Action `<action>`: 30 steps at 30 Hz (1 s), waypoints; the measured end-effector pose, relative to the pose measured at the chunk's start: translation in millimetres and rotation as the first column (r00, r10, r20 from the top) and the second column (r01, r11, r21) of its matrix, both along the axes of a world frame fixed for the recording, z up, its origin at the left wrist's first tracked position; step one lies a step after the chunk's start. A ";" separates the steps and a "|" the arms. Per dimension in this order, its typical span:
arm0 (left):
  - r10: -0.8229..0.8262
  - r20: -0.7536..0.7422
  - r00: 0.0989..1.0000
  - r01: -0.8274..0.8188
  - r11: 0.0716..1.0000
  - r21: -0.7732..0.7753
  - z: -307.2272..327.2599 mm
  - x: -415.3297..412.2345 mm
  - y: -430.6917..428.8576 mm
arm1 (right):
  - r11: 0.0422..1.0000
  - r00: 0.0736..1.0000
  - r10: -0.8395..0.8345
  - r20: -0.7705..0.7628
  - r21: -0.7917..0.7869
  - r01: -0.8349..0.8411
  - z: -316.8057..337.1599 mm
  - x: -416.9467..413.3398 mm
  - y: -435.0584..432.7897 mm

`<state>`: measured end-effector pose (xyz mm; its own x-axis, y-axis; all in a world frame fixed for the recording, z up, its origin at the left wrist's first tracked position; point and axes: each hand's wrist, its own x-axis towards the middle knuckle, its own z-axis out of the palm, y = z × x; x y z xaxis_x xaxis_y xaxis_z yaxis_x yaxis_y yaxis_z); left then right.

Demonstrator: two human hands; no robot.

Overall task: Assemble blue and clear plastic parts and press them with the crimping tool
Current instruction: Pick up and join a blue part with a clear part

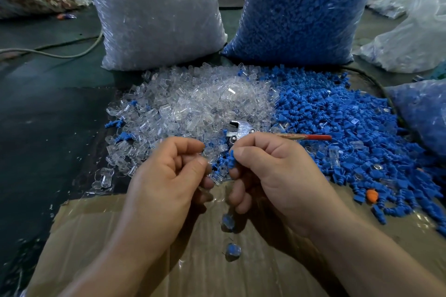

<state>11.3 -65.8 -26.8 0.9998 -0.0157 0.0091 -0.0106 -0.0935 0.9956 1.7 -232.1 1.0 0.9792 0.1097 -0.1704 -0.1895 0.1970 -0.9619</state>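
Right hand [268, 166] pinches a blue part [232, 159] and left hand [169, 171] pinches what looks like a clear part [204, 152] just beside it, above the cardboard [120, 236]. Risk: pieces are small & slick, so a misaligned push could pop one loose into the piles. Crimper [241, 130] lies just behind the hands, betw. clear pile [193, 103] & blue pile [337, 128], partly hidden by the right hand.

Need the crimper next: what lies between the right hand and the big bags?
Head view: the crimping tool, just beyond the right hand, then loose piles of clear parts and blue parts up to the clear bag and blue bag.
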 end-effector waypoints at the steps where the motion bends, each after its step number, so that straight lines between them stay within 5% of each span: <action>1: -0.017 -0.025 1.000 0.016 0.999 -0.040 0.4 -0.7 -0.9 | 1.000 1.000 0.008 0.005 0.016 -0.008 0.6 -1.0 1.3; 3: -0.048 -0.074 0.996 0.039 0.992 -0.122 0.8 -2.3 -2.1 | 1.000 0.998 0.012 0.061 -0.027 -0.011 0.2 -2.4 2.5; 5: -0.074 -0.095 0.993 0.057 0.982 -0.178 2.4 -3.7 -2.1 | 0.971 0.975 0.018 0.223 -0.238 0.037 -1.5 -4.6 2.1; 8: -0.087 -0.098 0.991 0.069 0.982 -0.175 1.8 -2.5 0.1 | 0.733 0.825 0.146 0.547 -0.619 0.281 -6.6 -4.3 0.0; 12: -0.101 -0.100 0.990 0.080 0.978 -0.191 1.7 -2.2 -1.9 | 0.597 0.727 0.275 0.629 -0.705 0.384 -10.8 -2.1 0.2; 21: -0.167 -0.125 0.978 0.136 0.965 -0.225 4.9 -4.9 -2.6 | 0.447 0.642 0.466 0.608 -0.789 0.423 -2.6 -2.4 -7.6; 24: -0.130 -0.165 0.978 0.088 0.966 -0.244 8.1 -4.2 -0.4 | 0.196 0.774 0.390 0.499 -0.866 0.459 1.0 0.5 -24.2; 27: -0.108 -0.197 0.974 0.050 0.959 -0.278 10.2 -1.1 2.7 | -0.082 0.956 0.211 0.204 -0.971 0.225 1.7 6.8 -44.6; 30: -0.120 -0.202 0.972 0.056 0.953 -0.296 12.7 -1.7 1.9 | -0.185 0.974 0.203 0.101 -0.973 0.139 -4.4 12.4 -50.4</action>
